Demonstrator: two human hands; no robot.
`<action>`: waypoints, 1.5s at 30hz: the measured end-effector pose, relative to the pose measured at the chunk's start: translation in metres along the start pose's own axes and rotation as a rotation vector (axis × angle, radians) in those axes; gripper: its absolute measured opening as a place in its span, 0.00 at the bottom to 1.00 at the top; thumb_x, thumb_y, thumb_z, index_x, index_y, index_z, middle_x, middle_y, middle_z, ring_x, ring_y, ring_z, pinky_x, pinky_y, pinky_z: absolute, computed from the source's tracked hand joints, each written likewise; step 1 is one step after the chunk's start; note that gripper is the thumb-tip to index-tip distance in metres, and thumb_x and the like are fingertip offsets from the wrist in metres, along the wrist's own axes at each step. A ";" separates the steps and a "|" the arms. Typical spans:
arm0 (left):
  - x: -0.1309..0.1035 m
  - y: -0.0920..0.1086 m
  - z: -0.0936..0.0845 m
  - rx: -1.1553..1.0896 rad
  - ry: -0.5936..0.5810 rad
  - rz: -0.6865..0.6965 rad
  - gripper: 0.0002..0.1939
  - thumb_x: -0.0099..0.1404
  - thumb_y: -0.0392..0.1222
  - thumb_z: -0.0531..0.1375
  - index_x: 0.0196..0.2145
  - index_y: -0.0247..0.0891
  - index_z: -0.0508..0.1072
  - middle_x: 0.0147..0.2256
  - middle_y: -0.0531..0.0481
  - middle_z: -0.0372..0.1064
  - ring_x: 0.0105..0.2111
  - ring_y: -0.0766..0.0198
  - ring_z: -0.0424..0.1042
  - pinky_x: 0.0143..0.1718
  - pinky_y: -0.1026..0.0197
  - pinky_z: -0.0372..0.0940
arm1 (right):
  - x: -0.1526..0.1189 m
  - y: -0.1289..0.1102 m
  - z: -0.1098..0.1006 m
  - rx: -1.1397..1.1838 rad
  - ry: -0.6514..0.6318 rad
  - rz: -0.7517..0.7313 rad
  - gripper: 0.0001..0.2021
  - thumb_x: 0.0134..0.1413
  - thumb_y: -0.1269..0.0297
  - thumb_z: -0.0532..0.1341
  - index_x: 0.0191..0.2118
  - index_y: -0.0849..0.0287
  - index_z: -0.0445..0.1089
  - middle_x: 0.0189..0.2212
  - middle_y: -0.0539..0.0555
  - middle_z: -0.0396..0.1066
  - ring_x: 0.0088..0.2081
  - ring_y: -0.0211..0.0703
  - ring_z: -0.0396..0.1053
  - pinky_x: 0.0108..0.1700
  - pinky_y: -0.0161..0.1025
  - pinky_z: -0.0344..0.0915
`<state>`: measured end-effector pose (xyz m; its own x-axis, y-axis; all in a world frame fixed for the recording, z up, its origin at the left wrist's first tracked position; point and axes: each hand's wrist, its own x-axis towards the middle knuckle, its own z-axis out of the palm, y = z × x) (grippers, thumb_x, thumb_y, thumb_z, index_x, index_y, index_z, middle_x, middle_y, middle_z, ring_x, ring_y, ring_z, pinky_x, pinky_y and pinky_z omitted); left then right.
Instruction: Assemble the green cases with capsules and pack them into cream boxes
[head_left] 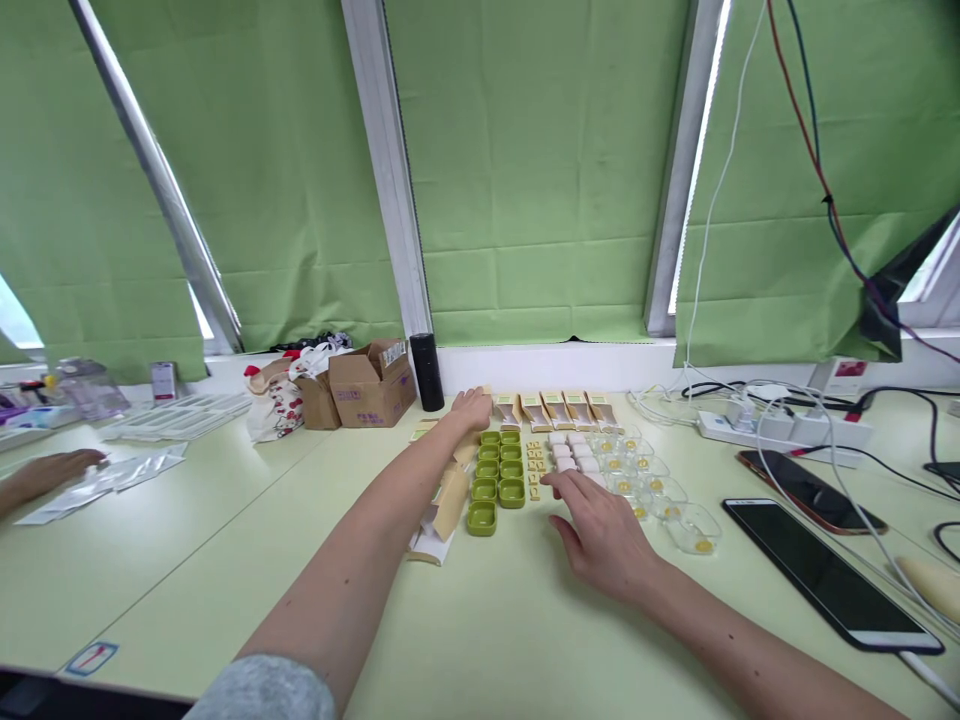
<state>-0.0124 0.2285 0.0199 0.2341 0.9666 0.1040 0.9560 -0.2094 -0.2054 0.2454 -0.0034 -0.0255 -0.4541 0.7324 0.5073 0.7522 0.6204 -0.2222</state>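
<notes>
My left hand [471, 410] reaches to the far side, beside the leftmost of the upright cardboard sleeves [508, 410]; what its fingers hold, if anything, is hidden. My right hand [596, 525] hovers with fingers apart near the small yellow pieces [534, 465] and the pale pink blocks [564, 463]. Green square trays [482, 518] stand in two columns between my hands. Clear plastic cups with yellow bits inside [694, 528] lie right of the pink blocks. Flat cardboard sleeves [450, 500] lie partly under my left forearm.
Cardboard boxes [373, 385] and a black bottle [426, 372] stand at the back left. Phones [829, 570], a power strip [780, 437] and loose cables are on the right. Another person's hand [60, 468] rests near plastic bags [112, 482] at far left.
</notes>
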 end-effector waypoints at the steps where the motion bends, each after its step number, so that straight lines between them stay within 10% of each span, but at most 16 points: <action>1: -0.002 0.001 -0.003 -0.011 0.003 -0.003 0.20 0.75 0.48 0.64 0.60 0.37 0.72 0.58 0.41 0.72 0.53 0.52 0.76 0.53 0.44 0.75 | 0.000 0.000 0.000 0.001 -0.001 0.000 0.23 0.60 0.75 0.61 0.60 0.55 0.64 0.50 0.59 0.75 0.45 0.52 0.74 0.37 0.41 0.62; 10: -0.042 0.005 -0.063 -0.221 0.203 -0.001 0.14 0.72 0.39 0.63 0.54 0.37 0.79 0.57 0.40 0.76 0.57 0.48 0.75 0.59 0.47 0.71 | 0.000 0.001 0.001 -0.001 -0.044 -0.036 0.15 0.61 0.73 0.60 0.53 0.56 0.70 0.45 0.56 0.78 0.44 0.51 0.74 0.36 0.41 0.57; 21: -0.169 0.036 -0.112 -0.497 0.638 0.140 0.11 0.71 0.35 0.56 0.43 0.41 0.79 0.39 0.49 0.82 0.40 0.56 0.79 0.42 0.56 0.70 | 0.003 -0.015 0.006 -0.048 -0.353 -0.101 0.05 0.67 0.70 0.57 0.41 0.58 0.71 0.37 0.55 0.81 0.34 0.45 0.75 0.30 0.42 0.43; 36: -0.231 0.051 -0.058 -0.030 0.053 0.199 0.08 0.67 0.43 0.60 0.34 0.42 0.80 0.32 0.44 0.82 0.34 0.47 0.81 0.32 0.56 0.64 | 0.008 -0.020 0.015 -0.050 -0.345 -0.077 0.05 0.69 0.65 0.57 0.40 0.57 0.69 0.38 0.54 0.81 0.33 0.44 0.74 0.30 0.42 0.42; 45: -0.238 0.056 -0.057 0.091 -0.026 0.211 0.04 0.59 0.39 0.64 0.29 0.38 0.78 0.31 0.38 0.81 0.32 0.43 0.81 0.31 0.54 0.65 | 0.005 -0.021 0.015 -0.028 -0.305 -0.087 0.05 0.68 0.67 0.58 0.47 0.56 0.69 0.38 0.54 0.82 0.35 0.47 0.76 0.30 0.41 0.43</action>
<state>-0.0044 -0.0217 0.0396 0.4209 0.9068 0.0246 0.8663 -0.3938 -0.3074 0.2206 -0.0086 -0.0305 -0.6365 0.7297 0.2498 0.7151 0.6797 -0.1635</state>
